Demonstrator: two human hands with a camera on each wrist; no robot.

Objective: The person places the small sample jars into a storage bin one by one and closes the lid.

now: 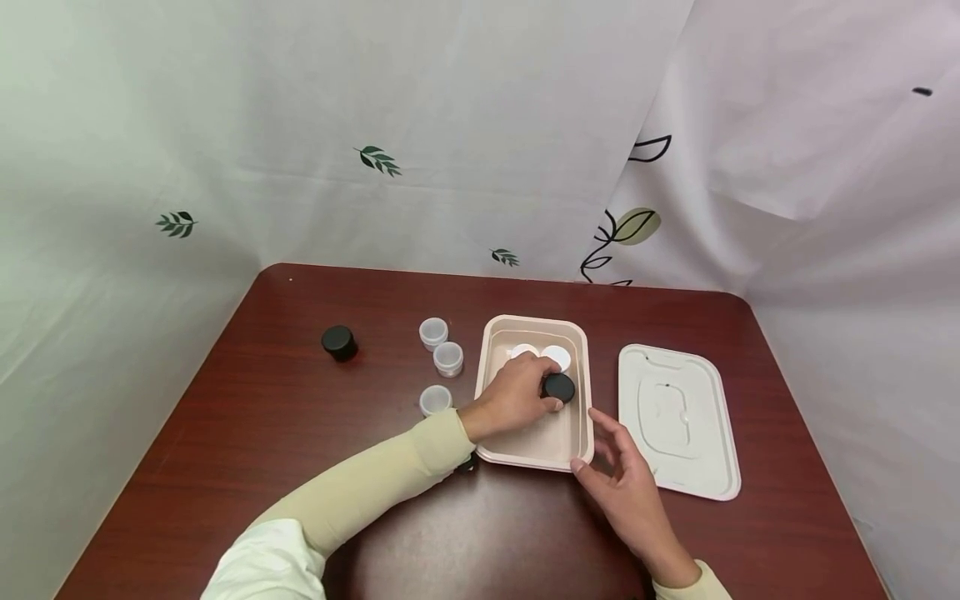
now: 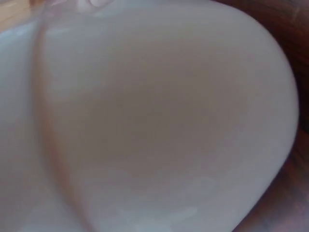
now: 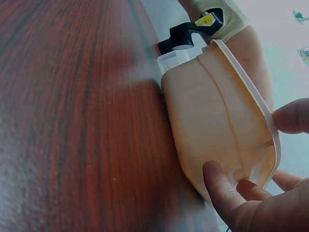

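One white lid (image 1: pixel 522 351) half hidden behind left hand (image 1: pixel 516 396)

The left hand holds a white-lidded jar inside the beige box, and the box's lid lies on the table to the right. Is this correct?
Not quite. In the head view, the left hand holds a black-lidded jar inside the beige box; the box's lid does lie on the table to the right.

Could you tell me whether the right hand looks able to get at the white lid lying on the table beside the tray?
Probably yes: the right hand rests at the tray corner, the white lid lies just beside it, and nothing stands between them.
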